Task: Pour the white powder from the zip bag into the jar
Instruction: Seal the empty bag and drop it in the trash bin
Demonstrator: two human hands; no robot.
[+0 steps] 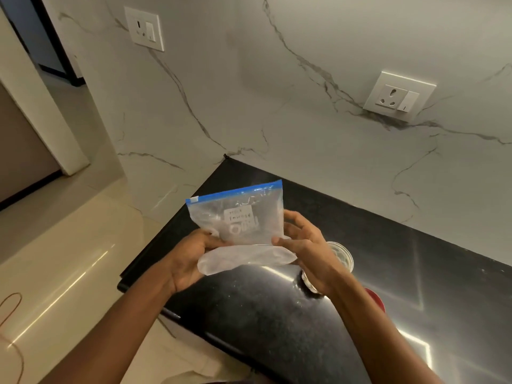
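Note:
A clear zip bag (243, 217) with a blue zip strip along its top is held upright above the black counter (277, 314). White powder (243, 257) fills its sagging bottom. My left hand (191, 259) grips the bag's lower left corner. On the lower right side, my right hand (304, 245) pinches it. The zip strip looks closed. A clear jar (343, 256) stands on the counter just behind my right wrist, which partly hides it. A red lid (375, 299) peeks out beside my right forearm.
A marble wall rises behind the counter, with one socket plate (399, 97) at right and another (144, 29) at upper left. The counter's left edge drops to a cream tiled floor (55, 259). A thin cord (11, 306) lies on the floor at far left.

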